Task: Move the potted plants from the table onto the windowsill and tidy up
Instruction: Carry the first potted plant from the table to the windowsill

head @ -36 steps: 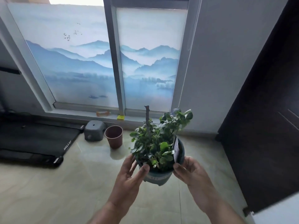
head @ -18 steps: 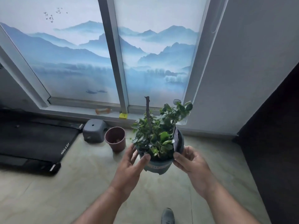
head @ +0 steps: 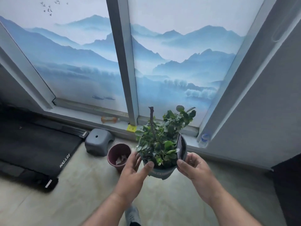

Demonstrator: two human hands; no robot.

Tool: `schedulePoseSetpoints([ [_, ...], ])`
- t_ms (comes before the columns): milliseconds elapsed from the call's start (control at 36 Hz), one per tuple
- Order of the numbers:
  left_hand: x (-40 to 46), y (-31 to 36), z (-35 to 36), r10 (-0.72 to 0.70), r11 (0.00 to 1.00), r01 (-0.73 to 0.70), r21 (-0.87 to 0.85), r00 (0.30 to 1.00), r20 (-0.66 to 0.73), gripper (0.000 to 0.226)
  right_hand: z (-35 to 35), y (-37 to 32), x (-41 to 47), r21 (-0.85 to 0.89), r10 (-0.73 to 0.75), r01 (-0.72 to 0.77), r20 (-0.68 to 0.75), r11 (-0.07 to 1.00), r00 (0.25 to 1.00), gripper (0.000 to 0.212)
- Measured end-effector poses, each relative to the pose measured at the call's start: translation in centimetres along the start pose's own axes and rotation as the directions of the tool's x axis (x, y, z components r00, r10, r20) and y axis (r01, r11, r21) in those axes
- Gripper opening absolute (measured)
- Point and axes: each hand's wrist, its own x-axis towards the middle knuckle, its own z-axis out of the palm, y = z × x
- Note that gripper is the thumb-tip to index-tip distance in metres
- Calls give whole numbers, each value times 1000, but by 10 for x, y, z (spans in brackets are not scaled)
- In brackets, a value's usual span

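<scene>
I hold a leafy green potted plant (head: 160, 144) in a blue-grey pot (head: 160, 172) above the floor, just short of the windowsill (head: 91, 114). My left hand (head: 136, 168) grips the pot's left side, thumb on the rim. My right hand (head: 192, 165) grips the right side and pinches a dark tag against the rim. A bare brown stem sticks up from the plant's middle. The sill runs low under a window covered with a blue mountain print.
An empty brown pot (head: 118, 156) stands on the tiled floor left of the plant, beside a grey stool (head: 98, 141). A black treadmill (head: 32, 149) lies at left. On the sill are an orange object (head: 108, 119), a yellow tag (head: 131, 128) and a plastic bottle (head: 203, 140).
I have stepped closer to the window with the plant held in both hands; the sill and window fill more of the view. My grip is unchanged.
</scene>
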Motion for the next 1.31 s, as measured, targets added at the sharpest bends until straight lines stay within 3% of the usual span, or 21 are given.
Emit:
schedulePoseSetpoints([
  [111, 77, -6, -22, -33, 999, 33, -31, 999, 6, 54, 13, -2, 78, -42, 33, -34, -32, 999, 999, 31],
  [250, 184, -23, -56, -89, 996, 88, 27, 995, 51, 69, 25, 4, 177, -105, 45, -52, -61, 993, 997, 50],
  [306, 208, -23, -63, -90, 995, 87, 53, 994, 66, 71, 28, 4, 199, -99, 62, -68, -59, 993, 996, 45],
  [389, 278, -54, -78, -140, 984, 132, 117, 988, 66, 66, 27, 29, 271, -120, 85, -96, -93, 988, 992, 33],
  [611, 438, -178, -112, -225, 967, 220, 131, 974, 21, 69, 1, 133, 456, -143, 135, -142, -61, 979, 989, 44],
  [750, 530, -274, -132, -252, 963, 253, 92, 967, -22, 72, -17, 217, 570, -179, 157, -158, -16, 971, 987, 22],
  [972, 630, -390, -151, -310, 949, 315, 24, 943, -122, 55, -36, 307, 697, -216, 173, -162, 34, 963, 984, 26],
  [1167, 676, -444, -168, -368, 926, 377, -2, 905, -214, 37, -38, 356, 763, -308, 225, -212, 6, 927, 974, 23],
  [1306, 693, -462, -180, -382, 916, 400, 27, 892, -239, 53, -33, 376, 788, -348, 252, -233, 10, 908, 968, 20],
])
